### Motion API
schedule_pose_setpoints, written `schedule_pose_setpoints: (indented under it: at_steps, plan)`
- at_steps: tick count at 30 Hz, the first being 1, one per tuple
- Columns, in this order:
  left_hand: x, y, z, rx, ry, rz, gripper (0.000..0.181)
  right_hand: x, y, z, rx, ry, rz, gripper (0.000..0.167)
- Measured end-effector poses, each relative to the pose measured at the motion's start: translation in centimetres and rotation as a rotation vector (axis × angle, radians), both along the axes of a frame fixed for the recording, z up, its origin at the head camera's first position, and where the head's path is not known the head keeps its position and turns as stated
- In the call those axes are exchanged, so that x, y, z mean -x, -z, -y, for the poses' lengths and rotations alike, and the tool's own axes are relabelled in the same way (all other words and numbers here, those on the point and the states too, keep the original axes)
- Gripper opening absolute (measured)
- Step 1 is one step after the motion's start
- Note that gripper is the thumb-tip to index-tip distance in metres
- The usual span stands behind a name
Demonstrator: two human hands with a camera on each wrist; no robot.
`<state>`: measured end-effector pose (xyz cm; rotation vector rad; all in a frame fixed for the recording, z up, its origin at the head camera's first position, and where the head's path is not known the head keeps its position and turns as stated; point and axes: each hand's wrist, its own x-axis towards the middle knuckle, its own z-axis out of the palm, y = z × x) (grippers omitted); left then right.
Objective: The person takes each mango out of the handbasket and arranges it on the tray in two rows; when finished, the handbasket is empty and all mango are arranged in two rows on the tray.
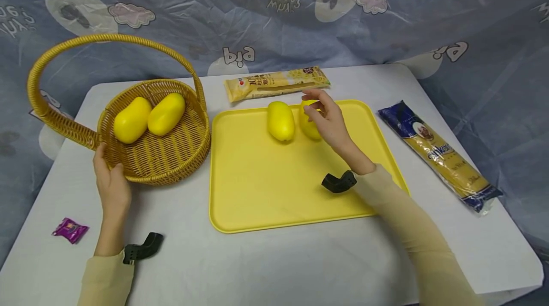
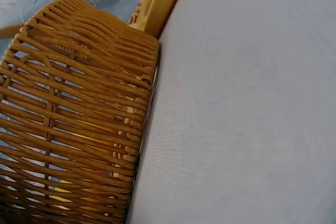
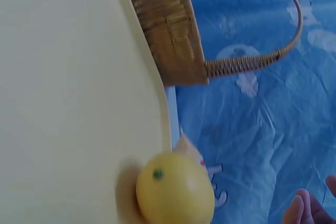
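Note:
My left hand (image 1: 112, 189) touches the near left side of a yellow wicker basket (image 1: 188, 165), its fingers against the outer wall by the handle's base. Two yellow mangoes (image 1: 133, 120) lie inside the basket. Over the back of a yellow tray (image 1: 257, 191), my right hand (image 1: 330, 122) hovers with fingers spread and slightly bent, partly covering a mango (image 1: 310, 127). Beside that one lies another mango (image 1: 280, 121). The right wrist view shows a mango (image 3: 176, 190) with a green end spot and the fingertips (image 3: 300, 208) apart from it.
Behind the tray lies a yellow noodle packet (image 1: 276, 84). A blue and yellow pasta packet (image 1: 437, 153) is on the right of the white table (image 1: 266, 268). At the left sits a small purple wrapped candy (image 1: 70, 230). A patterned grey-blue cloth (image 1: 279, 20) hangs behind.

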<state>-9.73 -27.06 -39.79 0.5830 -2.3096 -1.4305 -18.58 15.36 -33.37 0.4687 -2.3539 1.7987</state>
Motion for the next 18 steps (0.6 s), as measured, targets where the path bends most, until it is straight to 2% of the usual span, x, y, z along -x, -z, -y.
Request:
schedule_pose_setpoints:
  at_steps: [6, 11, 18]
  plan:
    - [0.0, 0.0, -0.1, 0.016, 0.015, -0.003, 0.058, -0.8, -0.2, 3.3, 0.018, -0.118, -0.018, 0.037]
    - [0.0, 0.0, -0.1, 0.017, 0.013, -0.001, 0.058, -1.6, 0.1, 6.4, 0.055, -0.232, 0.036, 0.037]
    - [0.0, 0.2, 0.0, 0.018, 0.009, -0.034, 0.056, -2.0, 0.5, 11.1, 0.088, -0.378, 0.093, 0.038]
